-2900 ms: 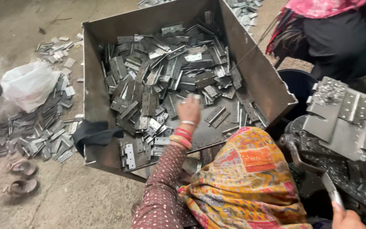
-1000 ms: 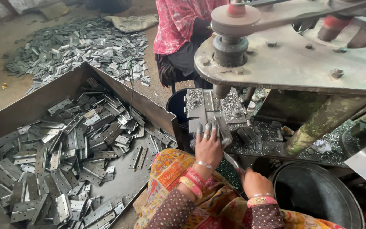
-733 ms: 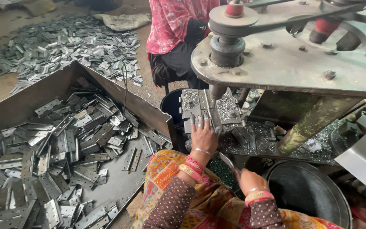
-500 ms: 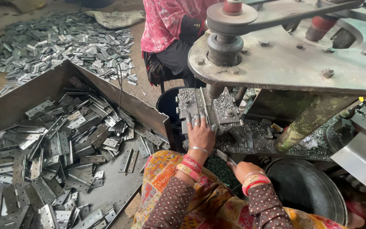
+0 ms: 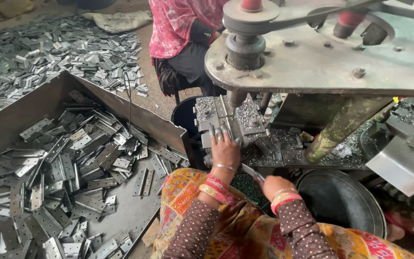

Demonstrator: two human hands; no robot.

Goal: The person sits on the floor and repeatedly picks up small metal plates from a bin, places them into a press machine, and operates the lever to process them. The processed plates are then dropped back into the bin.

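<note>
My left hand rests with spread fingers on a stack of grey metal hinges lying on the bed of a press machine. My right hand is closed around a thin metal handle just below the machine bed. Metal shavings cover the bed around the hinge stack.
A large open metal bin at left holds several loose hinges. More hinges lie heaped on the floor behind it. Another person in a pink top sits beyond the machine. A dark round tub stands at right.
My view has swung from the hinge bin to the machine. My left hand has moved from the bin onto the hinge stack on the bed and slid slightly forward; my right hand stays at the handle.
</note>
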